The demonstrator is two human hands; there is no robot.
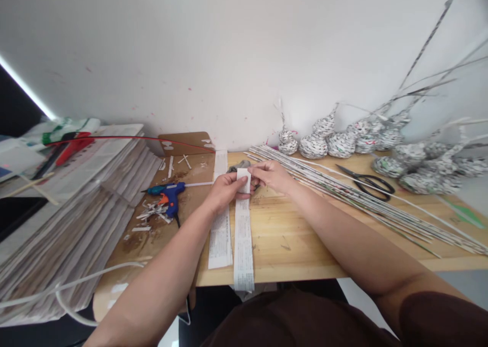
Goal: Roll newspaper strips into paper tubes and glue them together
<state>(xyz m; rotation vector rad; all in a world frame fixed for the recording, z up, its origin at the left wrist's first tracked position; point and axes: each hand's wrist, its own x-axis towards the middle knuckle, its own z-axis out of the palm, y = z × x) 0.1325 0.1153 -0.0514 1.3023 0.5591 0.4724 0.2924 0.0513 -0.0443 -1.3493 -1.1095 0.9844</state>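
Observation:
A long newspaper strip (243,235) runs from my hands toward me and hangs over the table's front edge. My left hand (224,188) pinches it near its far end, thumb on top. At the strip's upper right corner, the thumb and forefinger of my right hand (269,176) are pressed together on the paper. More newspaper strips (220,240) lie flat just left of it, partly under my left hand. A small grey object (243,165) shows behind my fingers; what it is I cannot make out.
Left are a blue glue gun (172,195), paper scraps (152,210) on cardboard and a newspaper stack (95,220). Right are thin paper rods (354,199), black scissors (373,185) and woven paper gourd shapes (341,144) along the wall. The wooden table (282,255) ends before my body.

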